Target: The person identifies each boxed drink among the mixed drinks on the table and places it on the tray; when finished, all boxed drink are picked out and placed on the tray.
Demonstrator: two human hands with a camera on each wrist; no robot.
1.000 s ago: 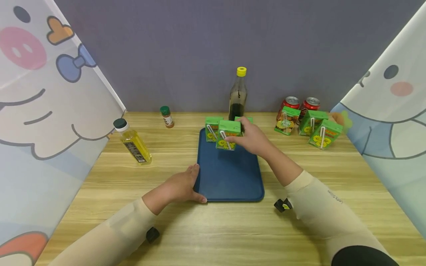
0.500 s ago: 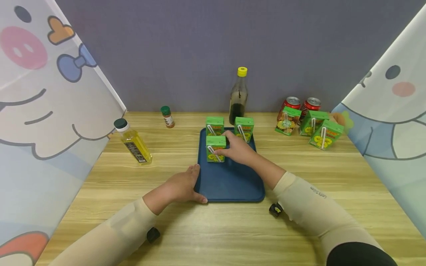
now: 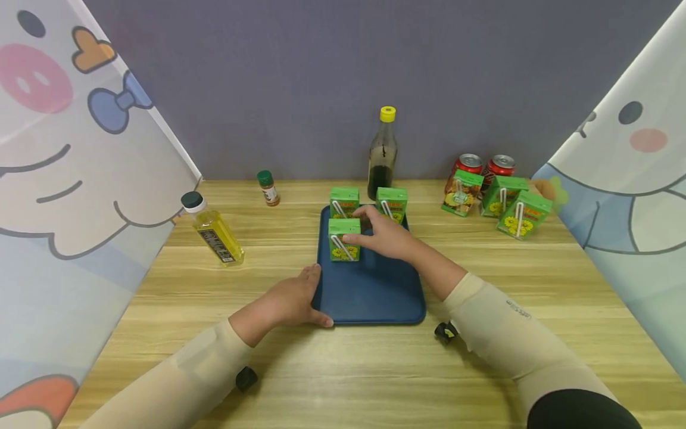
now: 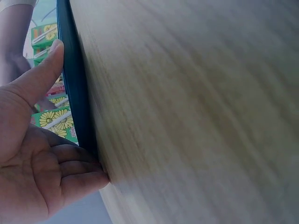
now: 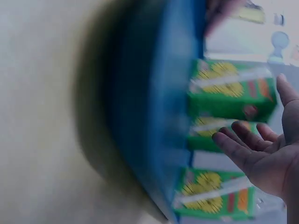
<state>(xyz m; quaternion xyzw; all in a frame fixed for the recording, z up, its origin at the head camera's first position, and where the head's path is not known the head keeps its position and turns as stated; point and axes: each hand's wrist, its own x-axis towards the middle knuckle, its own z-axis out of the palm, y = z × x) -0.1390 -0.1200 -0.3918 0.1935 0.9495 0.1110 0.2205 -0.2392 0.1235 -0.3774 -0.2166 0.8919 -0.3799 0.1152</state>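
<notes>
On the blue tray [image 3: 370,292] stand three green juice boxes with straws and yellow flowers. The front juice box [image 3: 344,241] stands upright at the left, before the back-left juice box [image 3: 344,199]. Beside it is my right hand [image 3: 388,235], thumb and fingers spread; the right wrist view has the fingers apart from the box [image 5: 233,93]. The back-right juice box [image 3: 392,202] is partly behind this hand. My left hand [image 3: 289,301] rests against the tray's front-left corner, fingers along its left side and thumb at the front edge, as the left wrist view also has it.
A dark sauce bottle [image 3: 382,161] with a yellow cap stands behind the tray. To the left are an oil bottle [image 3: 217,235] and a spice jar [image 3: 270,189]. At right, more juice boxes [image 3: 522,215] stand before two red cans [image 3: 470,162].
My right hand has brought the front juice box left and nearer onto the tray and let go of it, then drawn slightly away to the right. The left hand keeps its place.
</notes>
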